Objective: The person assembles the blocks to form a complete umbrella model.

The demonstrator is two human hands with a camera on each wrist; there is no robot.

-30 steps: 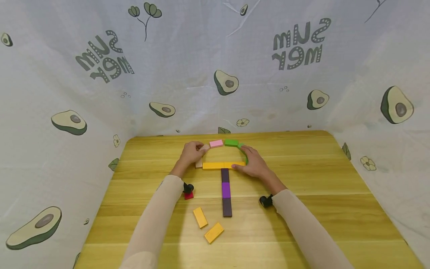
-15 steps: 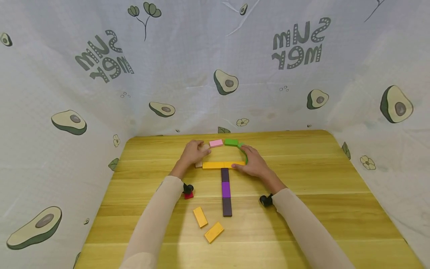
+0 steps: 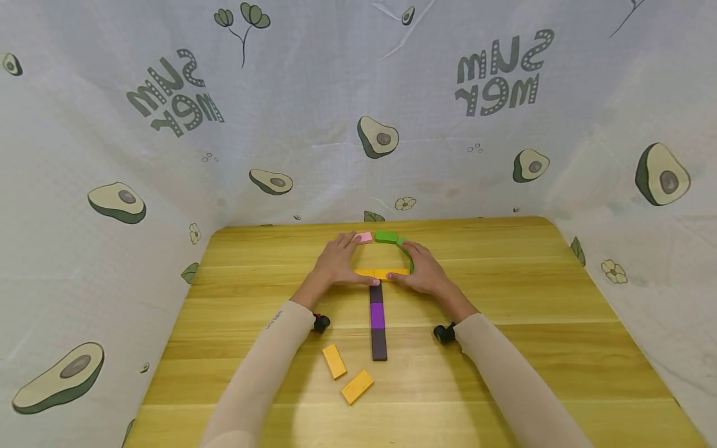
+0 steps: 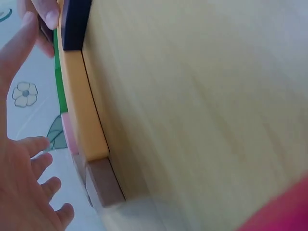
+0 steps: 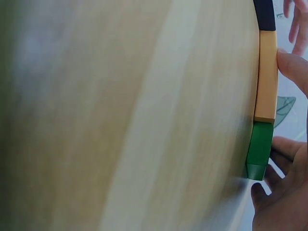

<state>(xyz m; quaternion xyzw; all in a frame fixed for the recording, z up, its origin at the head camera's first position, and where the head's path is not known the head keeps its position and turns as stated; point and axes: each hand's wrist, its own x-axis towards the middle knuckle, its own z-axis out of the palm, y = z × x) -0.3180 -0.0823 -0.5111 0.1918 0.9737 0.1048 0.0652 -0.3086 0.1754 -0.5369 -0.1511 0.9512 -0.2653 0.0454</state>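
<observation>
My left hand (image 3: 338, 261) spreads wide over the left side of an arch of blocks, its thumb reaching toward the joint of the yellow row (image 3: 366, 272) and the dark stem. A brown block (image 4: 106, 185), hidden under this hand in the head view, shows at the row's end in the left wrist view. The pink block (image 3: 366, 237) sits by its fingertips. My right hand (image 3: 424, 269) spans the right side, thumb at the yellow row and fingers behind the green block (image 5: 260, 144). Another green block (image 3: 386, 237) lies at the top of the arch.
Below the yellow row runs a stem of dark blocks (image 3: 379, 345) with a purple block (image 3: 378, 316) between. Two loose yellow blocks (image 3: 334, 361) lie nearer on the wooden table (image 3: 504, 386). A red block (image 4: 286, 209) is blurred near the left wrist. Patterned cloth (image 3: 313, 112) surrounds the table.
My left hand has let go of the beige block at the upper left and moved right, opening its fingers across the arch. The right hand has stayed in place.
</observation>
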